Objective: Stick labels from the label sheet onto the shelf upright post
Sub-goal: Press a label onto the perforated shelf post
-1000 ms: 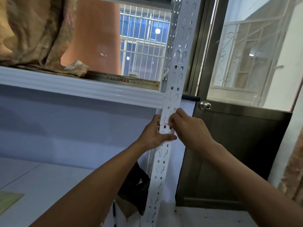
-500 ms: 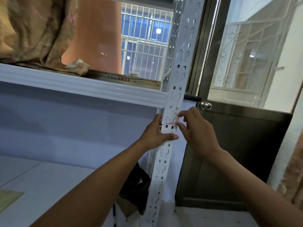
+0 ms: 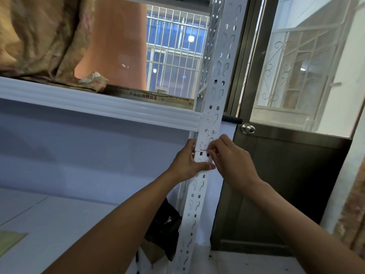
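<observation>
The white perforated shelf upright post (image 3: 219,76) runs from top to bottom through the middle of the view. A small white label (image 3: 203,146) with a red line along its lower edge lies on the post's front, just under the shelf beam. My left hand (image 3: 187,161) wraps the post from the left, with its thumb across the front below the label. My right hand (image 3: 231,159) comes in from the right, its fingertips pinched at the label's right edge. The label sheet is not in view.
The white shelf beam (image 3: 98,107) joins the post at the left and carries a bundled brown cloth (image 3: 39,40) and a flat printed box. A metal door (image 3: 286,175) with a knob (image 3: 248,128) stands just right of the post. A black bag (image 3: 166,220) hangs behind the post, lower down.
My right hand drew back from the post with its fingers spread half a second ago, and has now returned to the label's right edge. My left hand has kept its hold.
</observation>
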